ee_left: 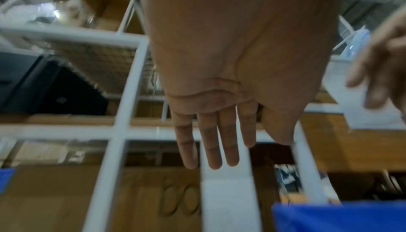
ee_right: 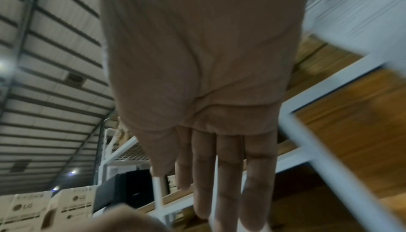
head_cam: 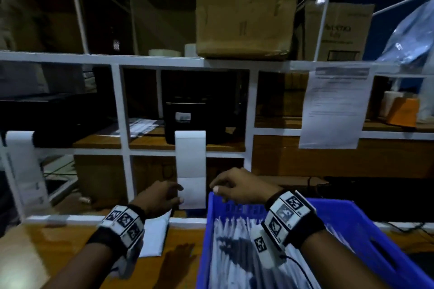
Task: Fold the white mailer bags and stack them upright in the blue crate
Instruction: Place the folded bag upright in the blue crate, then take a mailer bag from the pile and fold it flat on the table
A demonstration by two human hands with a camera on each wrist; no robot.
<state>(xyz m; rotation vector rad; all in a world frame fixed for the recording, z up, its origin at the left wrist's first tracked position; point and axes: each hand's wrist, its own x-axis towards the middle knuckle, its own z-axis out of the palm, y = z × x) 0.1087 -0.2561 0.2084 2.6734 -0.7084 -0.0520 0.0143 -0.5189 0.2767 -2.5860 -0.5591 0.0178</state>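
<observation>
A long white mailer bag (head_cam: 190,159) hangs over a white shelf rail and reaches down to the table's back edge. My left hand (head_cam: 179,193) is at the lower left edge of that bag; in the left wrist view its fingers (ee_left: 211,148) lie straight just above the white strip (ee_left: 226,197). My right hand (head_cam: 217,191) hovers over the far left corner of the blue crate (head_cam: 366,225), loosely bent and holding nothing. Several folded white bags (head_cam: 234,253) stand upright inside the crate. Another white bag (head_cam: 155,234) lies flat on the table under my left wrist.
A white metal shelf frame (head_cam: 122,105) stands right behind the wooden table (head_cam: 47,253). A black printer (head_cam: 195,115) sits on the middle shelf, cardboard boxes (head_cam: 246,7) on top. A printed sheet (head_cam: 335,105) hangs at the right, a second white strip (head_cam: 21,166) at the far left.
</observation>
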